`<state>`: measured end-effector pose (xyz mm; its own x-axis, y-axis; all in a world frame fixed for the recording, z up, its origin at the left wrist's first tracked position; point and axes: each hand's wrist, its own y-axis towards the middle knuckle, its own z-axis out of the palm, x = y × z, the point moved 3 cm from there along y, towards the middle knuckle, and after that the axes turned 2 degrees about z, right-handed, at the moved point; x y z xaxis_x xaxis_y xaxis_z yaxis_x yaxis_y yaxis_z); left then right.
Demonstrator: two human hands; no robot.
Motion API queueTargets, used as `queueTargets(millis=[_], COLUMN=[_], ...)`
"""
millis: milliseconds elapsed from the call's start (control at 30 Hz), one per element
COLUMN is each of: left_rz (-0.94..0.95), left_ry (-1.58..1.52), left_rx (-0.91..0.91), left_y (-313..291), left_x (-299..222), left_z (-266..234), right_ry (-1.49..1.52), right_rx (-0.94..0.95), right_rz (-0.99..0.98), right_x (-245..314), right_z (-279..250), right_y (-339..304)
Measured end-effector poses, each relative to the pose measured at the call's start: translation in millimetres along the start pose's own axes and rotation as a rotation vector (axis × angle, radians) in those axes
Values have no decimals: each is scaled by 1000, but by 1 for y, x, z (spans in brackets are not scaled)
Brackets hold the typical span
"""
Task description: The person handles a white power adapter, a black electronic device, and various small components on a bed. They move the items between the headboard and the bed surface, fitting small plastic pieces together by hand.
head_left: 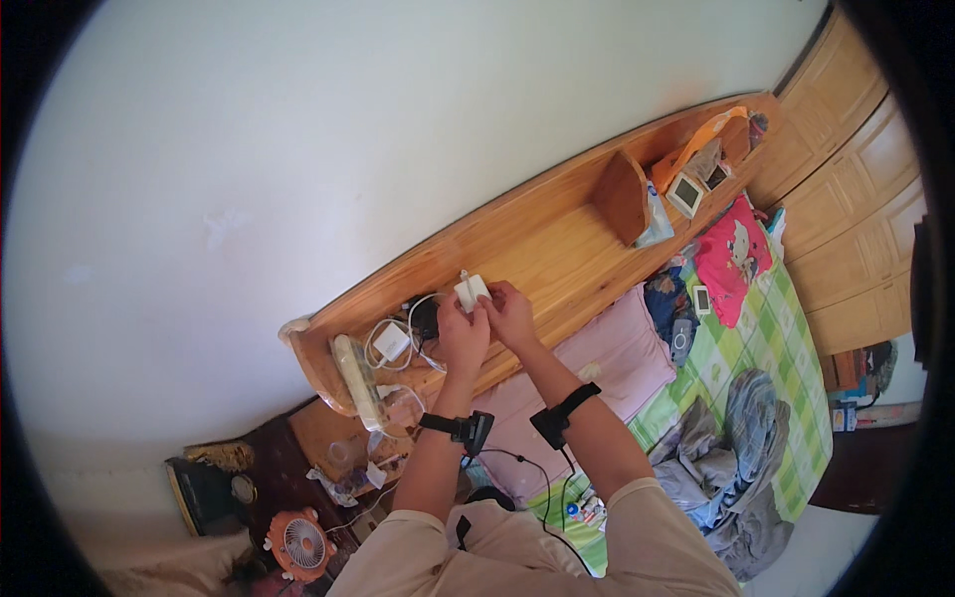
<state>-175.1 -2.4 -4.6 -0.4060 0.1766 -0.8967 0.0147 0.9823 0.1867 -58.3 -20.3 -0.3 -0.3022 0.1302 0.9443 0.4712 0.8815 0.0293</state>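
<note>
Together, the left hand point(463, 335) and right hand point(511, 316) hold a white adapter point(471, 291), probably a charger though small in view, above the shelf point(567, 244). Left of them, a second adapter point(393, 343) lies near a long pale box point(357, 380).

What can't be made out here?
In the head view:
White boxy plastic adapter: lower part hidden by left hand and right hand.
Black bundle: identity unclear, partly behind the left hand.
White-framed rectangular device on the wooden shelf: screen too small to read.
Black shape, far right: cut off by dark image edge.
</note>
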Motion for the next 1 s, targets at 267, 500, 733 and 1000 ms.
queueTargets(millis=[267, 500, 733, 1000], left_rz=[-63, 3, -149, -200], left_ry=[90, 19, -31, -496], left_rx=[37, 28, 38, 231], left_y=[-5, -2, -7, -32], left_x=[-45, -23, -9, -42], left_z=[-8, -28, -27, -2], right_ry=[4, 15, -73, 470], right_rx=[46, 75, -7, -141], right_rz=[-100, 44, -67, 296], right_x=[-38, 4, 4, 32], right_z=[11, 14, -3, -49], right_y=[4, -13, -25, -55])
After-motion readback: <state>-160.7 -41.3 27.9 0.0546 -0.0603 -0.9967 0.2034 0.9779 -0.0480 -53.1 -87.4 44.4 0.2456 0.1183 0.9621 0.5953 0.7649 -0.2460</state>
